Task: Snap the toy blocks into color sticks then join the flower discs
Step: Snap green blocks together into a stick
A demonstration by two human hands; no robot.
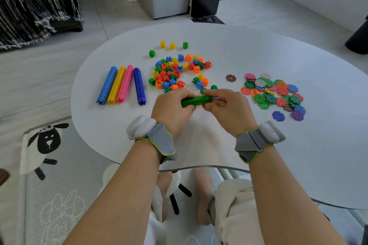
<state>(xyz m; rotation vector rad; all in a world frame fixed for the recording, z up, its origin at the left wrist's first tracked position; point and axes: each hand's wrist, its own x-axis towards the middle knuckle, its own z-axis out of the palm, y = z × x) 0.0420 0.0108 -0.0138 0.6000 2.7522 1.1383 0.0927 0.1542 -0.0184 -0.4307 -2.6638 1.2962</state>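
Note:
Both hands hold a short green stick [194, 101] of snapped blocks just above the white table [239, 145]. My left hand [172, 108] grips its left end; my right hand [227, 108] pinches its right end. Several finished sticks lie side by side at the left: blue [107, 85], yellow [116, 85], pink [125, 84] and purple [139, 86]. A heap of loose mixed-colour blocks [175, 73] sits behind my hands. At the right lies a pile of flat flower discs [272, 93], with a brown disc [231, 78] apart from it.
Two yellow blocks [167, 45] and two green ones [185, 45] stand apart at the far side of the heap. A blue disc [278, 115] and a purple disc [297, 115] lie nearest the front right. The table's front edge [199, 167] curves just below my wrists.

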